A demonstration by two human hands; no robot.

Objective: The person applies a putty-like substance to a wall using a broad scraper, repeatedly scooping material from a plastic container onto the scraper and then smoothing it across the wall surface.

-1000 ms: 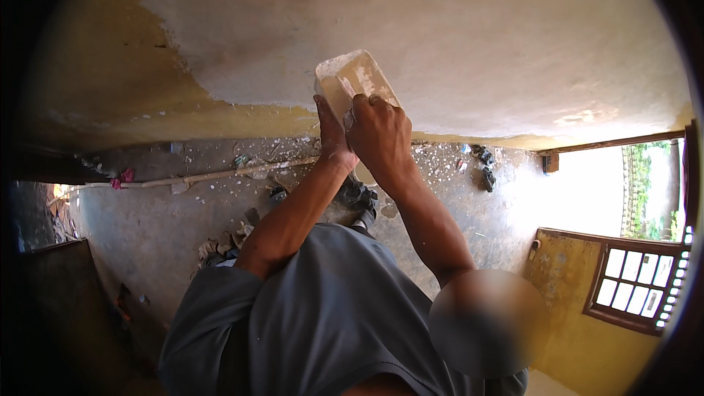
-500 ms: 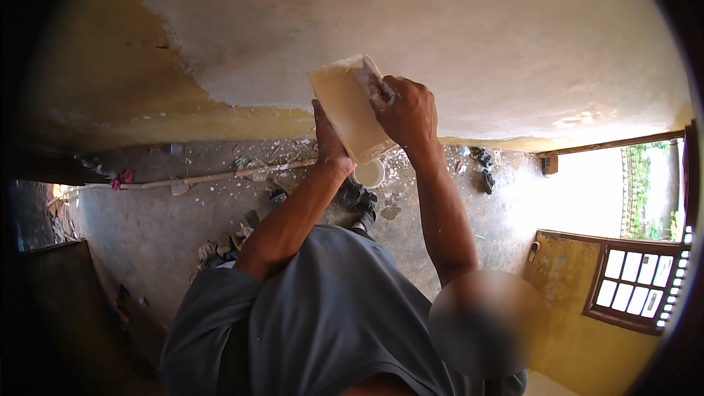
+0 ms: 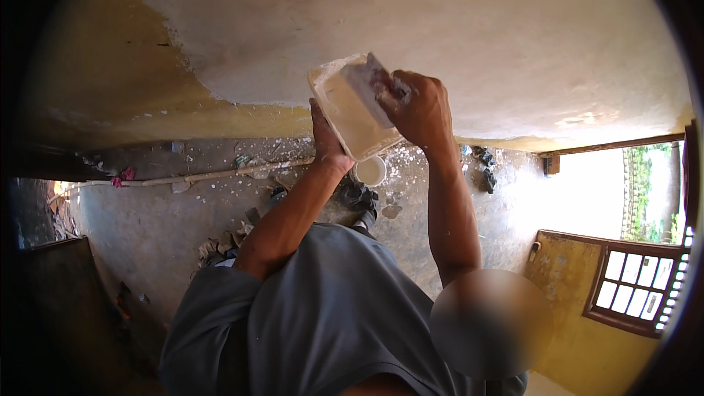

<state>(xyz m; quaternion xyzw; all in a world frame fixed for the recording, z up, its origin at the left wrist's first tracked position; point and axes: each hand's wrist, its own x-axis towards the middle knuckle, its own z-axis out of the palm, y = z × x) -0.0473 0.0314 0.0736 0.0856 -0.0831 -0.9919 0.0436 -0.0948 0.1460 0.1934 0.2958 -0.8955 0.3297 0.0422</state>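
Observation:
My left hand (image 3: 328, 136) supports a shallow rectangular tray (image 3: 331, 111) by its lower left side, its fingers partly hidden under it. Creamy off-white paste is smeared on the tray's inside and along its rim. In my right hand (image 3: 423, 108), closed and streaked with white, is a flat-bladed plastering trowel (image 3: 361, 82). Its blade stands over the tray's right side, and the fingers hide most of the handle. Ahead of both hands is a wall (image 3: 455, 37) with a pale coat across most of it and bare yellow-brown at the left.
Below the tray, a white bucket (image 3: 370, 171) stands on the floor, which is spattered with white bits. A long wooden pole (image 3: 213, 176) lies along the wall's foot. Dark plastic bags (image 3: 358, 196) and scraps lie about. At right are a bright opening and a framed window (image 3: 636, 282).
My right hand has shifted slightly right, and the trowel blade has turned so that more of its face shows over the tray. The left hand and the tray have barely moved.

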